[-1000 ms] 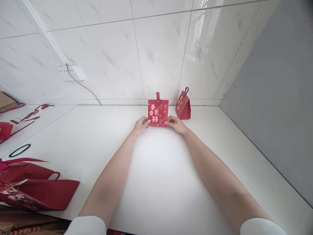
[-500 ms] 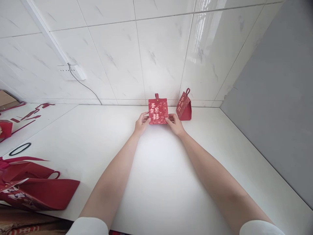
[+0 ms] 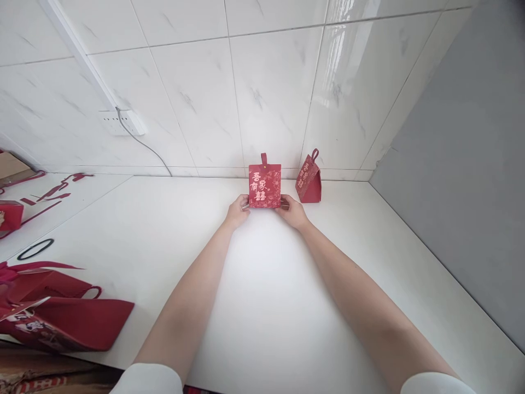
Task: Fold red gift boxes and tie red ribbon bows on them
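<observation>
A red gift box (image 3: 265, 186) with gold Chinese characters, a floral pattern and a loop handle on top stands upright near the wall. My left hand (image 3: 238, 212) grips its lower left side, fingers curled at the edge. On the lower right side, my right hand (image 3: 292, 212) holds it the same way, with some fingers hidden behind or beside the box. Just right of that hand stands a second red gift box (image 3: 309, 180), turned at an angle, its sloped top and loop showing.
White tabletop (image 3: 262, 306) meets a tiled wall (image 3: 184, 98) with a power socket (image 3: 121, 122) and a grey cable (image 3: 143, 145). A grey panel (image 3: 463, 153) borders the right. At left lie a large red bag (image 3: 82, 323), a black ring (image 3: 35, 249) and red ribbon pieces (image 3: 61, 189).
Both thumbs have shifted from the front face of the box down to its lower edges. The box looks slightly more upright. The second box stays put.
</observation>
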